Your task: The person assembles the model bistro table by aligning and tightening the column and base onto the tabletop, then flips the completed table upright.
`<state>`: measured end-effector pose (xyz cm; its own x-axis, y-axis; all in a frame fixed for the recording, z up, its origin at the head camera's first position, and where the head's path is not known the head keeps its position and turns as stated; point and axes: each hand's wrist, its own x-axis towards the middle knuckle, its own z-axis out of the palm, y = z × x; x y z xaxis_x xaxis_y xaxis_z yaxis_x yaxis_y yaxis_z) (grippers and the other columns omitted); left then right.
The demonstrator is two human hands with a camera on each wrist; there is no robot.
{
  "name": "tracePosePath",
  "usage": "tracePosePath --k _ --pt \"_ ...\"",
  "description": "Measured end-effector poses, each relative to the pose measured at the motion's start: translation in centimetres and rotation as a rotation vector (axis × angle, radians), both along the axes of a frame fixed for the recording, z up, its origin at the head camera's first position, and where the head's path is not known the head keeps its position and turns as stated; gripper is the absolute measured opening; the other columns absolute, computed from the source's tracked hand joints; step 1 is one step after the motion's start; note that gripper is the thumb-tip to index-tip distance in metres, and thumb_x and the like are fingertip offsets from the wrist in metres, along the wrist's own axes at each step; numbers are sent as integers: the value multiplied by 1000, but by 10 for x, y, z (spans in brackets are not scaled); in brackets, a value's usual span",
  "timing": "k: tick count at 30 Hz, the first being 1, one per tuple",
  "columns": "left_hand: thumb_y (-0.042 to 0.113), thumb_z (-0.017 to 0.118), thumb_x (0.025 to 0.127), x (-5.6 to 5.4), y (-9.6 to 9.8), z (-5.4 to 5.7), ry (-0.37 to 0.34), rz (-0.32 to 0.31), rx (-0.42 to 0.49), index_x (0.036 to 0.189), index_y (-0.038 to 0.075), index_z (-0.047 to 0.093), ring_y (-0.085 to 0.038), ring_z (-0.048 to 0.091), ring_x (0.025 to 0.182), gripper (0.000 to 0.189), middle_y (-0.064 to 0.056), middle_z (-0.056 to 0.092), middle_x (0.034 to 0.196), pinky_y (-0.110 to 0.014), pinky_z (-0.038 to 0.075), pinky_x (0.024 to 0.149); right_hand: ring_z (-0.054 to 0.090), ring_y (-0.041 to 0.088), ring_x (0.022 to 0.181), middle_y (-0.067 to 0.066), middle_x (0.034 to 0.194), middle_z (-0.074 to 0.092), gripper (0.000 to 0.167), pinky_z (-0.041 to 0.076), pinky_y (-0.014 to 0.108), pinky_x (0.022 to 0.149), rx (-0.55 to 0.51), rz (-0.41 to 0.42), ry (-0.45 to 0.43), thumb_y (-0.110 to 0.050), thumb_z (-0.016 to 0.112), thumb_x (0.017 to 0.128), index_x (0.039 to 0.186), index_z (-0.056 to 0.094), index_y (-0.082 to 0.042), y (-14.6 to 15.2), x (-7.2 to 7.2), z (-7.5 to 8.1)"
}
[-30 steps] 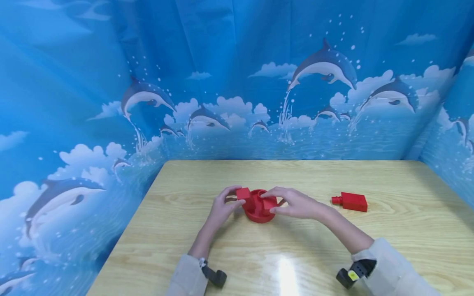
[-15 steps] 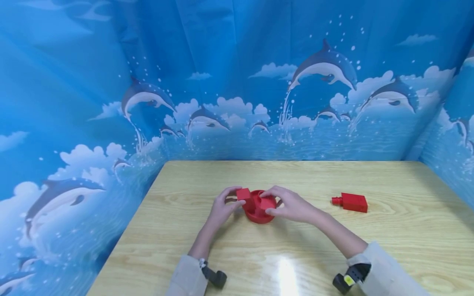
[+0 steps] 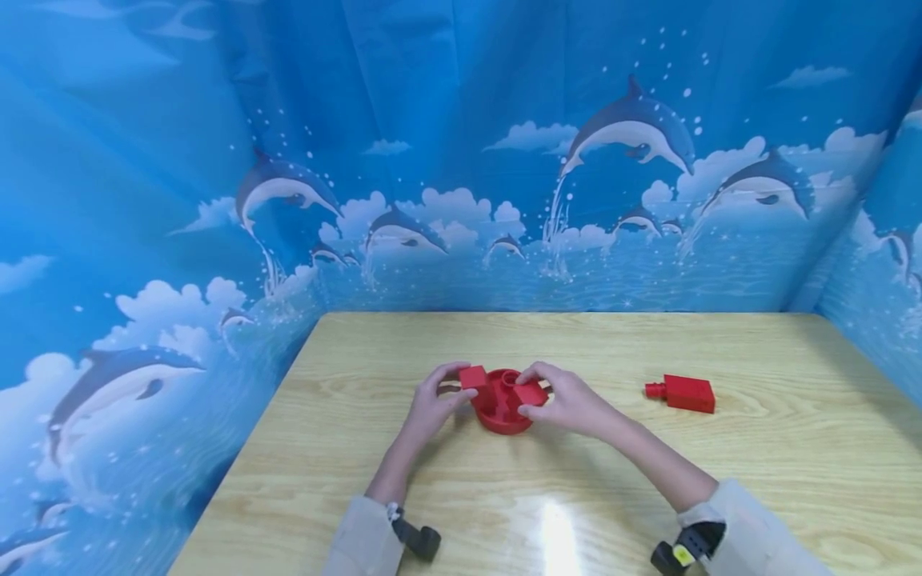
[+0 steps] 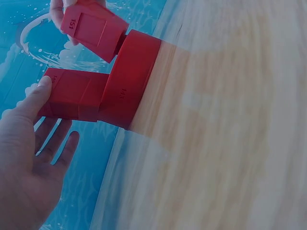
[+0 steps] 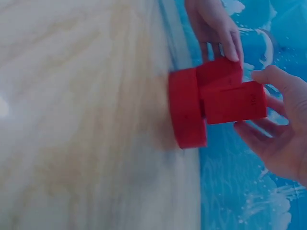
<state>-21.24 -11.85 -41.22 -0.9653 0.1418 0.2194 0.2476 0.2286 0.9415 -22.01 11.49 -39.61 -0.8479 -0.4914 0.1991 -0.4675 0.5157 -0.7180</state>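
Observation:
A round red dish-shaped base (image 3: 497, 427) sits on the table between the two hands. A red rectangular block (image 4: 76, 93) stands upright at its left side, and my left hand (image 3: 430, 406) holds that block's top between thumb and fingers. My right hand (image 3: 571, 402) grips a second red block (image 4: 93, 29), marked 151, by its upper end. This one leans outward in the left wrist view, its narrow neck right at the base's open top. In the right wrist view the marked block (image 5: 237, 103) partly covers the other one. A red ring (image 3: 509, 378) shows inside the base.
To the right on the wooden table (image 3: 612, 496) lies a red bottle-shaped block (image 3: 689, 393) with a ridged neck pointing left. A blue dolphin-print curtain (image 3: 461, 160) hangs behind the table's far edge and along the sides.
My right hand and its block shifted slightly left, then back a little to the right, uncovering more of the ring. My left hand, its block and the base have stayed put.

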Motion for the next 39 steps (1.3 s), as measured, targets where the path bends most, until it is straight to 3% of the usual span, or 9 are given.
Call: tracePosePath --k 2,5,10,19,23,27,30,35,39 --pt "8 69 81 1 0 1 -1 1 -3 123 2 54 -28 51 105 45 -13 57 113 -41 44 90 50 28 105 9 115 53 32 52 35 77 -19 30 -20 -8 72 77 108 63 -7 5 -2 2" --pt "8 69 81 1 0 1 5 -2 -2 122 2 54 -28 52 105 44 -13 57 113 -41 44 90 50 31 107 14 118 50 41 50 40 82 -74 39 -59 -5 70 78 118 59 -6 10 -5 5" --pt "9 70 81 1 -1 1 0 -2 -7 123 2 54 -27 52 105 44 -12 57 114 -40 44 90 55 29 102 14 113 55 48 50 33 82 -121 -2 -133 -5 71 78 122 51 1 13 -6 5" --pt "9 69 82 -1 -1 0 0 -8 -2 123 1 54 -28 51 106 44 -12 57 114 -41 44 90 53 37 105 20 119 54 43 52 31 78 -111 97 -107 8 60 80 123 54 4 19 -10 6" --pt "11 71 81 -11 -3 -15 1 -8 5 124 1 53 -27 51 106 48 -11 57 115 -39 44 90 55 28 96 14 116 54 45 53 27 71 -55 57 -82 -6 70 80 123 56 -1 16 -9 5" --pt "17 73 80 -20 -5 -30 -3 4 2 124 4 54 -22 52 105 50 -5 57 114 -35 45 89 55 18 85 11 117 49 58 52 24 66 23 25 -59 -27 78 74 123 56 -5 12 -6 3" --pt "21 73 79 -20 -5 -33 5 11 -3 124 6 54 -20 52 104 51 -2 58 114 -33 46 88 56 19 83 13 117 48 58 52 25 66 19 69 -71 -28 77 75 122 55 -3 11 -5 1" --pt "24 73 79 -20 -4 -32 8 18 -14 125 6 54 -18 53 104 53 0 58 113 -32 46 88 58 20 85 10 110 54 45 52 24 70 -4 152 -100 -15 69 82 122 54 0 11 -3 1" --pt "24 73 78 -20 -5 -32 3 20 -13 124 8 55 -19 53 104 52 -1 58 113 -32 46 88 56 18 85 6 107 53 52 52 26 70 22 166 -102 -23 67 85 131 49 -7 9 -5 2"
